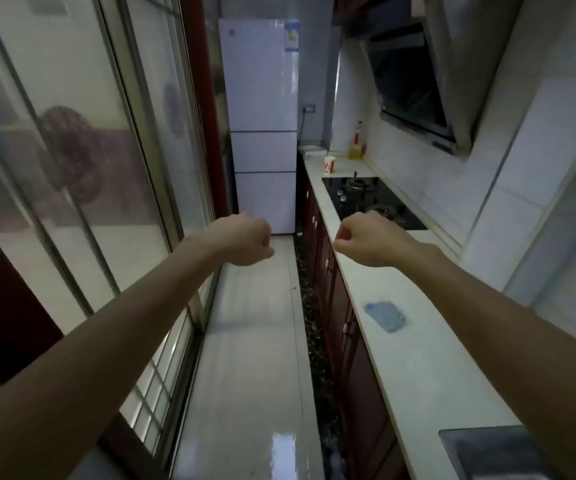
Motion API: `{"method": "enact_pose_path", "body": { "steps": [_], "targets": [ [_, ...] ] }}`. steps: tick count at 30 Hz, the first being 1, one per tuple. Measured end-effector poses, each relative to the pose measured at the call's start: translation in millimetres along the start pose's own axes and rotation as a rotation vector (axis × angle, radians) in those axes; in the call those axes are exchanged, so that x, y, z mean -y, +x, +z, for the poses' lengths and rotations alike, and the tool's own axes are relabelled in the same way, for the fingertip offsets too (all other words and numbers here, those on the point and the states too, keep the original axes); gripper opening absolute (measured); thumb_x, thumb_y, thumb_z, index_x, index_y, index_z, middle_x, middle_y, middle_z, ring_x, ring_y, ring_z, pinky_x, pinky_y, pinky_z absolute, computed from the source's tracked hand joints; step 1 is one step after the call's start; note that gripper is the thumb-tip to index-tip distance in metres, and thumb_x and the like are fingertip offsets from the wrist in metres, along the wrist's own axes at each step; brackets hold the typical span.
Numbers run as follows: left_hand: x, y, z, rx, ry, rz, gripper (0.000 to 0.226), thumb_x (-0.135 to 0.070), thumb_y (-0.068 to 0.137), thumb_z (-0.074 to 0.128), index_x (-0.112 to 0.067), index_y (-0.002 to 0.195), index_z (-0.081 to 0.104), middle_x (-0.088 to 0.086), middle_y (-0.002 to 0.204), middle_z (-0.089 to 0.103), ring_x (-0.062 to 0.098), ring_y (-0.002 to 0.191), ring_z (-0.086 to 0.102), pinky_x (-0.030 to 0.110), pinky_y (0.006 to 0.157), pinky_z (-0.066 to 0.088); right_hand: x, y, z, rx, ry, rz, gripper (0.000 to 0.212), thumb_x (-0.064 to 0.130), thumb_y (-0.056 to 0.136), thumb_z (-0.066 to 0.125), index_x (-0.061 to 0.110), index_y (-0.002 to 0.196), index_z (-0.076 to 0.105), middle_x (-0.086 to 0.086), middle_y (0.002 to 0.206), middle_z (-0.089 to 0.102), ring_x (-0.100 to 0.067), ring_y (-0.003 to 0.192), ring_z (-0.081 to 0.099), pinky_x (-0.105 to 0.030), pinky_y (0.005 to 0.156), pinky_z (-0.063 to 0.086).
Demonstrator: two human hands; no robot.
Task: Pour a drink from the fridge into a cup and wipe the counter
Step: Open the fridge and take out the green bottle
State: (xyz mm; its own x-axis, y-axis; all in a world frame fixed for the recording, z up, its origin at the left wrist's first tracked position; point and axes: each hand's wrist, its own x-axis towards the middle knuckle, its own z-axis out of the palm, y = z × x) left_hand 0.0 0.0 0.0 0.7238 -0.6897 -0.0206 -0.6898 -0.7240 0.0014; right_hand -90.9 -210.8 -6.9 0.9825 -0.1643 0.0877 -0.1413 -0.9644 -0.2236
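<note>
A tall white fridge [262,126] stands closed at the far end of a narrow kitchen. A white paper cup with red print [329,165] sits on the pale counter [414,358] near the fridge. A blue-grey cloth [385,316] lies flat on the counter closer to me. My left hand [249,240] and my right hand [366,239] are stretched out in front of me in mid-air, fingers curled, holding nothing. Both are well short of the fridge.
A black gas hob [373,200] is set into the counter beyond my right hand, under a range hood [428,81]. A yellow oil bottle [356,147] stands by the wall. A sink corner [487,452] shows at lower right. Sliding glass doors [82,174] line the left; dark cabinets [345,306] line the right.
</note>
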Motion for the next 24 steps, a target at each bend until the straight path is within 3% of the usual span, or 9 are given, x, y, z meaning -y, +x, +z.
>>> {"method": "enact_pose_path", "body": {
  "steps": [5, 13, 20, 24],
  "targets": [
    [12, 44, 29, 0.051, -0.006, -0.05, 0.027, -0.039, 0.097, 0.052, -0.016, 0.092, 0.064, 0.0, 0.085, 0.064, 0.018, 0.078, 0.06, 0.029, 0.063, 0.044, -9, 54, 31, 0.03, 0.06, -0.071, 0.037, 0.03, 0.086, 0.053, -0.001, 0.097, 0.07, -0.02, 0.096, 0.071, -0.037, 0.086, 0.066, -0.047, 0.073, 0.056],
    [40, 138, 59, 0.061, -0.048, -0.16, 0.027, -0.041, 0.094, 0.054, -0.018, 0.099, 0.067, 0.003, 0.097, 0.068, 0.021, 0.09, 0.061, 0.036, 0.08, 0.051, -68, 153, 66, 0.075, 0.092, -0.081, 0.033, 0.031, 0.087, 0.052, 0.004, 0.095, 0.071, -0.014, 0.092, 0.071, -0.031, 0.081, 0.067, -0.047, 0.073, 0.057],
    [58, 183, 63, 0.08, -0.064, -0.183, 0.027, -0.038, 0.097, 0.052, -0.015, 0.103, 0.065, 0.004, 0.097, 0.065, 0.022, 0.09, 0.059, 0.033, 0.075, 0.046, -80, 212, 76, 0.087, 0.102, -0.102, 0.036, 0.033, 0.088, 0.053, 0.003, 0.097, 0.072, -0.016, 0.096, 0.071, -0.033, 0.085, 0.067, -0.047, 0.075, 0.058],
    [85, 200, 66, 0.077, -0.09, -0.196, 0.027, -0.039, 0.096, 0.053, -0.016, 0.104, 0.065, 0.004, 0.098, 0.066, 0.021, 0.09, 0.06, 0.038, 0.081, 0.052, -66, 247, 83, 0.095, 0.094, -0.127, 0.034, 0.03, 0.088, 0.053, 0.003, 0.096, 0.072, -0.016, 0.093, 0.072, -0.032, 0.082, 0.067, -0.047, 0.074, 0.058]
  ]
}}
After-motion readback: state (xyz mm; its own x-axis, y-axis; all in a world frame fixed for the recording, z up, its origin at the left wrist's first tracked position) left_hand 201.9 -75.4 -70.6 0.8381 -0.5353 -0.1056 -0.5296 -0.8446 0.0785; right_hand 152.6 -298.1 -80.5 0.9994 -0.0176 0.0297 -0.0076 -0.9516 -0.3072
